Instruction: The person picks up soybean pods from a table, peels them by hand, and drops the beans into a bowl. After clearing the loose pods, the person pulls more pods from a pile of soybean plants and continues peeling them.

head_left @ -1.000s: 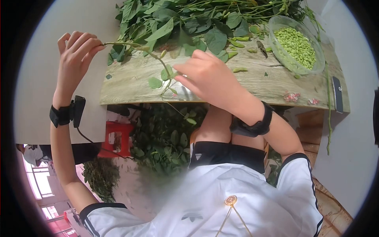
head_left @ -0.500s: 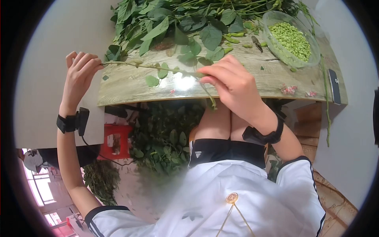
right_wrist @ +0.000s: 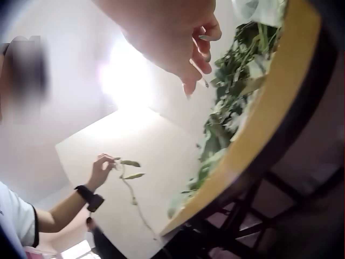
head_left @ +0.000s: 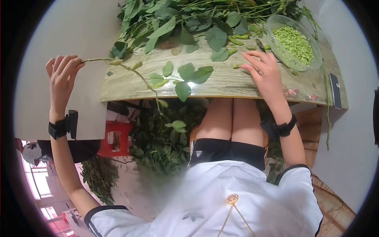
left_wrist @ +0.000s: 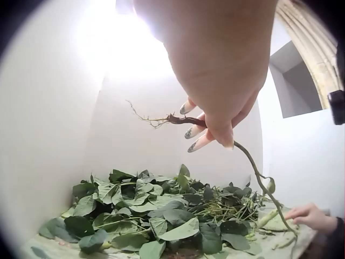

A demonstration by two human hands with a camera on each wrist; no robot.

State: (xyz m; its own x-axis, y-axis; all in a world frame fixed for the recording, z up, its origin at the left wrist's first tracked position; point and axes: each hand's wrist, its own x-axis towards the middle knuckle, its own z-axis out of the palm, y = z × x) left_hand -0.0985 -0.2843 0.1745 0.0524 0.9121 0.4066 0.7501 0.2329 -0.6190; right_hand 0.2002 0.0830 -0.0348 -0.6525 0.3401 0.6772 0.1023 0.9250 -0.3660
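Note:
My left hand [head_left: 63,77], raised at the table's left side, pinches a soybean plant stem [head_left: 148,82] near its root end. In the left wrist view thin roots [left_wrist: 156,120] stick out past the fingers. From the hand the stem droops right and down past the table edge, with a few pods [head_left: 137,65] on it. Green leaves [head_left: 203,74] spread over the table beside the stem. My right hand [head_left: 266,75] hovers apart from the stem, fingers loosely bent and nothing visible in them. Its fingertips overlap a small pod [head_left: 237,66] in the head view.
A heap of leafy soybean plants [head_left: 162,25] covers the back of the table [head_left: 130,89]. At right stand a clear bowl [head_left: 275,49] of shelled green beans [head_left: 294,45] and a phone [head_left: 335,91]. More plants [head_left: 158,138] and a red stool [head_left: 114,138] are below.
My right hand gripped the stem's lower end half a second ago; it has let go and moved right and up. The stretched stem now hangs curved, and my left hand has shifted left.

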